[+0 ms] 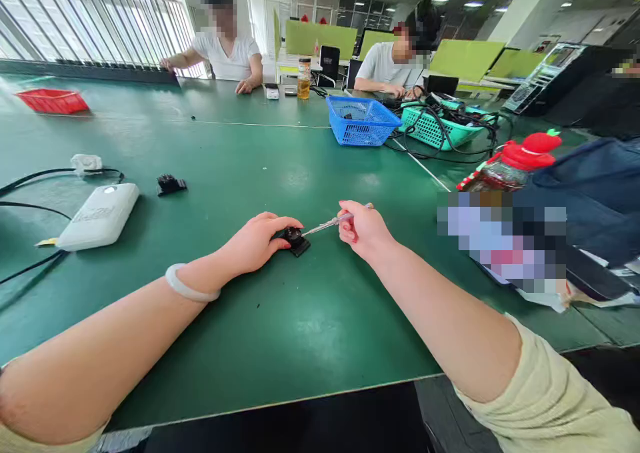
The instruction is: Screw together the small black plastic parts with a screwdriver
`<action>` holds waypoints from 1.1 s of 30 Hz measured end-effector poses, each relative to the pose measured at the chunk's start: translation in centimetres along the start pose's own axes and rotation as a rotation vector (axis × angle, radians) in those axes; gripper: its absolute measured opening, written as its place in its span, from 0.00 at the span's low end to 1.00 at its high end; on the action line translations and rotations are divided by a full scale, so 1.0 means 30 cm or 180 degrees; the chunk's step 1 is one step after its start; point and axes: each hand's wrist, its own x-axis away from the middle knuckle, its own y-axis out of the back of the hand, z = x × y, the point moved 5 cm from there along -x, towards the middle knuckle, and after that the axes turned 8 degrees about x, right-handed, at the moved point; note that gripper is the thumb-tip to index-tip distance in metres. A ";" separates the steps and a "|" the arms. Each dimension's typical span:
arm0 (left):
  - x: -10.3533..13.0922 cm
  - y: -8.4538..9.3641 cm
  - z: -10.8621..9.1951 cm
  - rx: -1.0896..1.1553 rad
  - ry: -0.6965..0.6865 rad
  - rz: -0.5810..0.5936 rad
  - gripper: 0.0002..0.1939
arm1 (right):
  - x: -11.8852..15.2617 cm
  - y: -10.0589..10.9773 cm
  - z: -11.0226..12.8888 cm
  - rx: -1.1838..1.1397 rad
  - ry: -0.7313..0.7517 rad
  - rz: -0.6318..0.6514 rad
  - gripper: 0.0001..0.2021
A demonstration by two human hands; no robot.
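Note:
My left hand (260,243) grips a small black plastic part (296,243) with a flat base, pressing it on the green table (320,333). In my right hand (363,229) is a slim screwdriver (327,225) with a pale, see-through handle. Its shaft points left, and the tip meets the black part or sits right beside it; I cannot tell which. Fingers of both hands are closed. A similar black part (171,185) lies further off to the left, touched by neither hand.
Left of my hands lies a white power bank (100,216) with black cables. Further back are a red basket (53,101), a blue basket (364,123) and a green basket (440,129) full of cables. A red-lidded jar (505,166) stands right. Two people sit opposite.

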 end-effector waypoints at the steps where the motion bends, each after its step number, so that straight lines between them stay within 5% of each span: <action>1: 0.001 -0.002 0.003 0.0006 0.0019 -0.0004 0.21 | 0.002 -0.002 -0.001 0.0007 -0.0013 0.0008 0.18; 18: 0.010 0.007 -0.005 -0.0216 0.0063 -0.0269 0.21 | 0.022 -0.011 -0.002 0.0115 0.0147 -0.0027 0.20; 27: 0.008 0.015 -0.006 -0.0176 0.0126 -0.0371 0.19 | 0.070 -0.020 0.038 0.0792 0.1030 -0.0125 0.20; 33: 0.008 0.019 -0.002 -0.0130 0.0163 -0.0405 0.19 | 0.167 -0.061 0.079 0.1838 0.2356 -0.0007 0.21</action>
